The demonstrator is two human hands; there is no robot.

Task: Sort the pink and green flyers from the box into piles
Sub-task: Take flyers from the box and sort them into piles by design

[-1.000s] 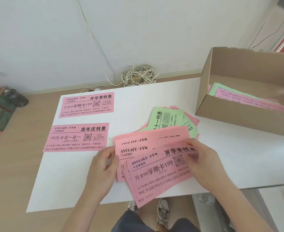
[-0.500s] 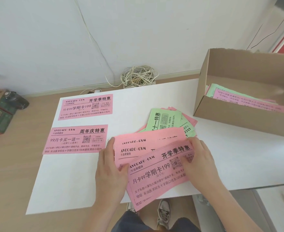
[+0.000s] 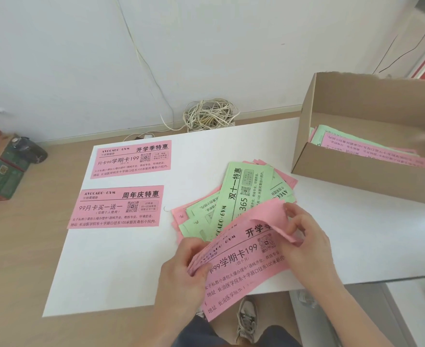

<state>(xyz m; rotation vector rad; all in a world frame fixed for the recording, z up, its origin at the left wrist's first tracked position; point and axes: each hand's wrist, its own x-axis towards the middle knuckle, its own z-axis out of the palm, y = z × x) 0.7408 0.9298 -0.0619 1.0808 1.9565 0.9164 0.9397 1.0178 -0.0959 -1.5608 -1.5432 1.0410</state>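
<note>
My left hand grips the left end of a small bundle of pink flyers, lifted off the white table near its front edge. My right hand pinches the curled right end of the top pink sheet. Behind them lies a loose heap of green flyers mixed with pink ones. Two single pink flyers lie flat at the table's left, one farther and one nearer. The cardboard box at the right holds more pink and green flyers.
A coil of white cable lies on the floor by the wall behind the table. A green box and a dark object sit on the wooden floor at the left. My shoe shows below the table's front edge.
The pink flyers that lay fanned on the heap are now gathered and lifted in both hands, uncovering the green flyers underneath. My right hand has peeled up the top sheet's right end.
</note>
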